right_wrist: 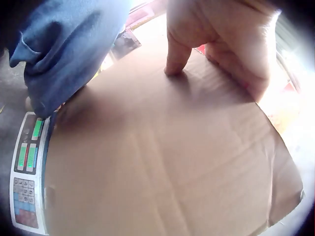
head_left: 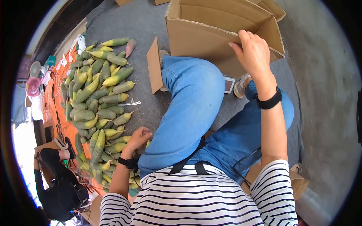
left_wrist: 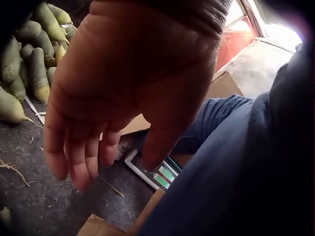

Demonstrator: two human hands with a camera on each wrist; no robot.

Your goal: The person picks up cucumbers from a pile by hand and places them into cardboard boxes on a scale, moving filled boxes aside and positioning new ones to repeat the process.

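Note:
My right hand (head_left: 254, 54) grips the top edge of an open cardboard box (head_left: 203, 39), at its near right. In the right wrist view the thumb (right_wrist: 177, 59) lies against the outside of the box wall (right_wrist: 162, 157), while the other fingers go over the edge. My left hand (head_left: 138, 138) hangs beside the left knee with loosely bent fingers and nothing in it. In the left wrist view the same hand (left_wrist: 128, 93) points down over the dark floor. Nearest to it is a large heap of green radishes (head_left: 88, 90).
A digital scale (right_wrist: 27, 162) with green displays sits right by the box. A loose cardboard piece (head_left: 154, 67) stands by my left foot. One reddish radish (head_left: 131, 48) lies at the heap's far end. Another person in black (head_left: 62, 196) is at the lower left, beyond an orange sheet (head_left: 68, 130).

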